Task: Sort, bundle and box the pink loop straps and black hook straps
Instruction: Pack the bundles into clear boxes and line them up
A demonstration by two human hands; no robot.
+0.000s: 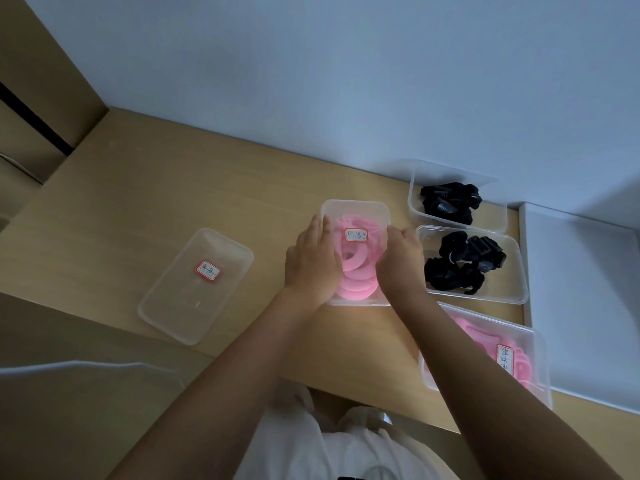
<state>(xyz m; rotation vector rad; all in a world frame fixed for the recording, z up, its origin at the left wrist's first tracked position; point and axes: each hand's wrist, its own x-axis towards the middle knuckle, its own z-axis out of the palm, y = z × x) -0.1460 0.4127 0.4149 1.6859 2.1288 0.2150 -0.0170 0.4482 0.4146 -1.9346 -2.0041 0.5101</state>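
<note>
Four clear plastic boxes hold straps on the wooden surface [138, 202]. The middle box [356, 205] sits closed under a lid with a red-edged label [356, 234], and coiled pink loop straps [356, 275] show through it. The left hand [311, 261] lies along the box's left side with fingers stretched out flat and the thumb on the lid. The right hand [403, 258] is at the right side, its fingers bent down over the rim and gripping the box. To the right, well against the wall, the far open box [414, 188] holds black hook straps [450, 202], and the second open box [519, 271] just in front of it holds more black ones. The near box [542, 358], lidded and labelled, holds more pink straps and is partly hidden by the right forearm. A labelled clear lid [194, 296] lies apart on the left; whether it is a lid or an upturned box I cannot tell.
</note>
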